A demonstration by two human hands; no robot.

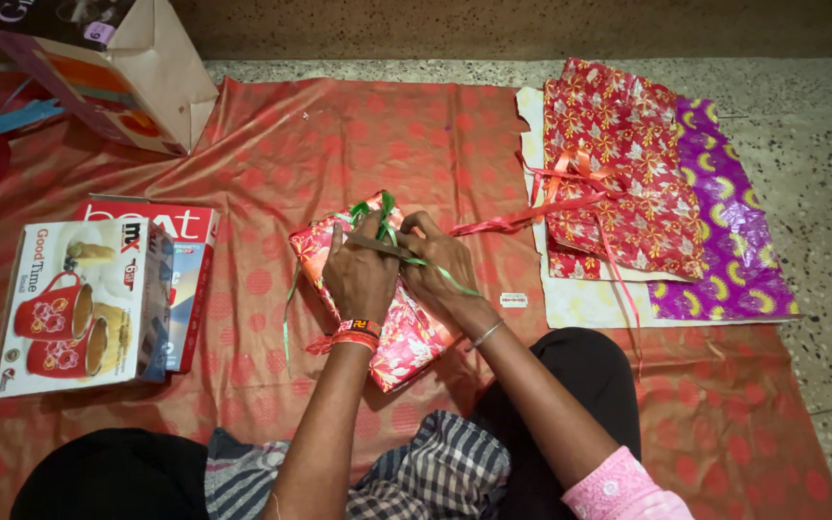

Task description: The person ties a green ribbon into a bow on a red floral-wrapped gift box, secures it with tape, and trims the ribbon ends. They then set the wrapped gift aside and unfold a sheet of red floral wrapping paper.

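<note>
Red floral paper covers the wrapped box [392, 318] that lies on an orange dotted cloth [339, 144] spread over the floor, directly in front of a seated person's knees. The box's long axis runs on a diagonal, from its far corner up and to the left down toward the person's right knee.

Both hands rest on the box's far half, side by side and touching. The left hand [360, 274], with red bands at the wrist, presses down on the paper, its fingers closed around a strand of green ribbon [382, 214]. The right hand [440, 265], with a thin bangle at the wrist, pinches the same ribbon from the other side; a loose tail curls away toward the right, another trails down off the box's left edge. The knot sits between the two hands, equally near to each.

To the right, well apart from the box, lie folded sheets of red floral wrapping paper [618, 164] and purple patterned paper [734, 231], with red ribbon [512, 223] draped across them. A small white razor blade [513, 300] rests just beside the right forearm. At left stand a carton showing red mugs [74, 303] and, farther off, a brown paper bag [137, 67].
</note>
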